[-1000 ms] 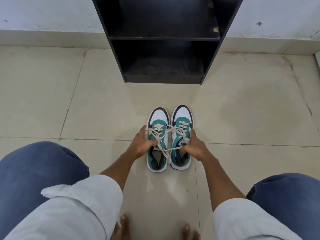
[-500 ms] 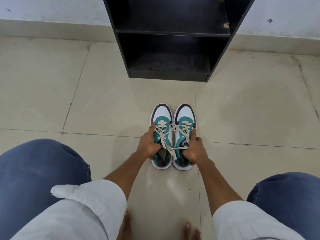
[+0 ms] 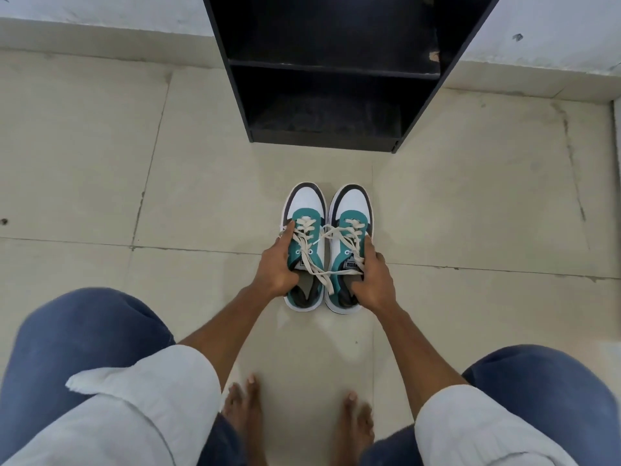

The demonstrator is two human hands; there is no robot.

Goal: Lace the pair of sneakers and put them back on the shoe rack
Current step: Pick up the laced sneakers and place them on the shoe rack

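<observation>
Two teal, white and black sneakers stand side by side on the floor, toes pointing away from me. My left hand [image 3: 276, 268] grips the outer side of the left sneaker [image 3: 305, 210], thumb inside its opening. My right hand [image 3: 371, 277] grips the right sneaker [image 3: 351, 210] the same way. Cream laces [image 3: 322, 257] are threaded through the eyelets, and loose ends cross from one shoe to the other. The black shoe rack [image 3: 332, 68] stands against the wall straight ahead, and both visible shelves hold nothing.
Beige floor tiles [image 3: 100, 163] spread all around the shoes and rack. My knees in blue trousers [image 3: 84, 331] frame the bottom corners, with my bare feet [image 3: 245, 408] between them. A white wall with a low skirting [image 3: 84, 31] runs behind the rack.
Both hands have slid from the laces onto the sides of the sneakers and closed around them. The view has shifted slightly, with the rack closer.
</observation>
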